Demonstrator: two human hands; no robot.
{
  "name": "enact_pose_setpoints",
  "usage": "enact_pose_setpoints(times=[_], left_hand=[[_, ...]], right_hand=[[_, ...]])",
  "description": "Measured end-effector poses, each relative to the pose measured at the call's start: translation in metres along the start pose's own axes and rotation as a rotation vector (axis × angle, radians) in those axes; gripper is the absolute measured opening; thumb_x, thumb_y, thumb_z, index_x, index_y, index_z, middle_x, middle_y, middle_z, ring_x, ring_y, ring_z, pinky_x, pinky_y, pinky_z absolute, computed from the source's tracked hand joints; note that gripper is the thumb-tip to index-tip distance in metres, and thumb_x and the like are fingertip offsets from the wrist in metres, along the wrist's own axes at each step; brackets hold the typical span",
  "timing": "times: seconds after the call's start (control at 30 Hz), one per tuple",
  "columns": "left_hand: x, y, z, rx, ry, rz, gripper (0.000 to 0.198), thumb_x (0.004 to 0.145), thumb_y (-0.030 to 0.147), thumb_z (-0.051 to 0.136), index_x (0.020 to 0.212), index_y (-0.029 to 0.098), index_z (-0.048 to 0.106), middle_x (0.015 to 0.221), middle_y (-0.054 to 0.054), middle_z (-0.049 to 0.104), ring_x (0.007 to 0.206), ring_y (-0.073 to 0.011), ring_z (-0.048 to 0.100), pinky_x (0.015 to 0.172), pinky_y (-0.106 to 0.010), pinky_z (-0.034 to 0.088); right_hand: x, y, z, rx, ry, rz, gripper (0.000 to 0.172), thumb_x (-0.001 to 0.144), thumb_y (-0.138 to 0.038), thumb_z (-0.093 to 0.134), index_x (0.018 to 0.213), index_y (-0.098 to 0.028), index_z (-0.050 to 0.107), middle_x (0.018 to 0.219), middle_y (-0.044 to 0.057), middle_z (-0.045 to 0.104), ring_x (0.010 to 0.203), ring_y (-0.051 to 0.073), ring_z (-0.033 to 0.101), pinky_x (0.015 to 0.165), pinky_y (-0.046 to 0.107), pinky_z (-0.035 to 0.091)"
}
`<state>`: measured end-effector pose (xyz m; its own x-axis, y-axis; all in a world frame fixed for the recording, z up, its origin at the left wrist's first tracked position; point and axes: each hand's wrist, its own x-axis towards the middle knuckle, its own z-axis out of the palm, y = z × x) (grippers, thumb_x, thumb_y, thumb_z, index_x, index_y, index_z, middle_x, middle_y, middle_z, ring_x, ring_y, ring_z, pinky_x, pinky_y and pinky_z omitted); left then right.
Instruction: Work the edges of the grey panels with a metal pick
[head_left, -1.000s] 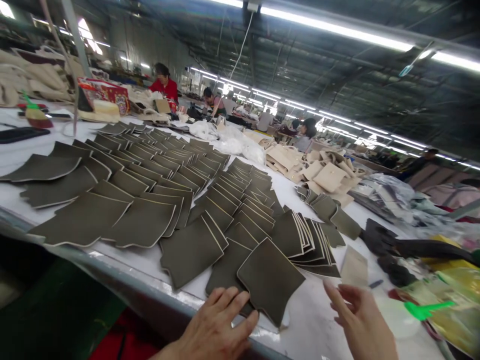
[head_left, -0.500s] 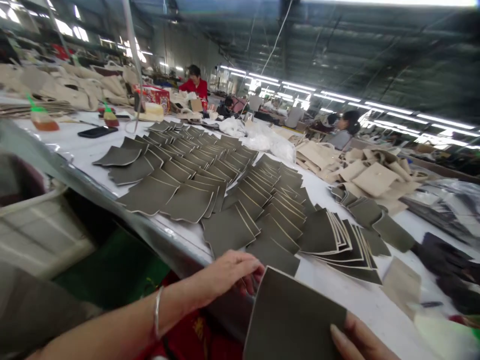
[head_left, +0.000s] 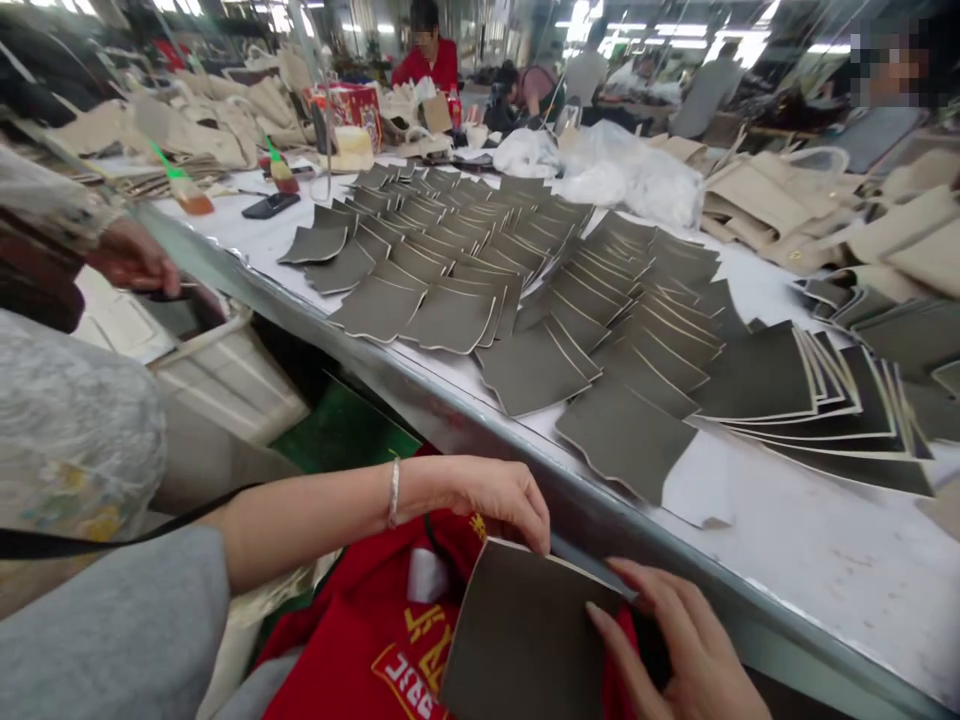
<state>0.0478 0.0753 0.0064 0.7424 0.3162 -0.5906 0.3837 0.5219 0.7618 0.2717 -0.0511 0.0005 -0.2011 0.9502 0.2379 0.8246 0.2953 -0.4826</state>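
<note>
A dark olive-grey leather panel [head_left: 529,635] with a pale edge is held over my lap, just off the table's front edge. My right hand [head_left: 682,640] pinches its right side, thumb on the near face and fingers behind. At the far edge, my left hand [head_left: 502,500] bends its fingers down onto the panel; the fingertips are partly hidden. Beneath the panel lies a red apron [head_left: 337,645] with yellow lettering. Rows of similar overlapping panels [head_left: 450,310] cover the white table, and a fanned stack [head_left: 765,380] lies at their right.
Another person's hand [head_left: 139,255] is at the left, above a white bin [head_left: 232,380]. The metal table edge [head_left: 360,370] runs diagonally before me. Farther back are glue bottles [head_left: 191,195], a phone [head_left: 270,205], clear plastic [head_left: 637,175] and beige bags [head_left: 780,200]. Several people sit beyond.
The view has tilted down and turned left. My hands have brought the panel in from the table edge to over my lap. My left fingers have moved onto its far edge.
</note>
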Motion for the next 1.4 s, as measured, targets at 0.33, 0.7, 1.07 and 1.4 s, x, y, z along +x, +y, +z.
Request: enact_pose_setpoints(times=[0.33,0.7,1.07,1.4], left_hand=[[-0.007,0.003,-0.003,0.003,-0.034,-0.008,0.01,0.055,0.019,0.069,0.062,0.014,0.066,0.053,0.001,0.061,0.05,-0.0115,0.056,0.05,-0.021,0.049],[-0.015,0.002,0.009,0.249,0.098,0.132,0.008,0.064,0.021,0.063,0.061,0.014,0.062,0.051,0.006,0.047,0.05,-0.0071,0.039,0.047,-0.02,0.029],[-0.026,0.003,0.015,0.491,0.157,0.165,0.008,0.07,0.016,0.06,0.063,0.013,0.062,0.051,0.007,0.042,0.054,-0.007,0.038,0.049,-0.019,0.028],[-0.026,0.001,0.024,0.693,0.118,0.118,0.011,0.069,0.012,0.062,0.059,0.015,0.058,0.047,0.009,0.044,0.051,-0.0078,0.041,0.047,-0.02,0.028]], right_hand=[[0.03,-0.034,0.02,-0.213,0.091,-0.39,0.016,0.089,-0.032,0.058,0.101,-0.021,0.059,0.087,0.003,0.06,0.078,0.019,0.057,0.07,0.033,0.033],[0.028,-0.033,0.023,-0.17,0.111,-0.375,0.009,0.089,-0.027,0.058,0.097,-0.021,0.059,0.082,0.003,0.06,0.073,0.019,0.054,0.071,0.034,0.031],[0.026,-0.031,0.03,-0.069,0.034,-0.374,0.008,0.089,-0.022,0.06,0.096,-0.021,0.058,0.085,0.002,0.059,0.079,0.019,0.052,0.072,0.033,0.03],[0.02,-0.033,0.035,0.038,-0.124,-0.353,0.012,0.088,-0.02,0.062,0.08,-0.021,0.052,0.077,-0.001,0.054,0.072,0.017,0.049,0.068,0.031,0.029]])
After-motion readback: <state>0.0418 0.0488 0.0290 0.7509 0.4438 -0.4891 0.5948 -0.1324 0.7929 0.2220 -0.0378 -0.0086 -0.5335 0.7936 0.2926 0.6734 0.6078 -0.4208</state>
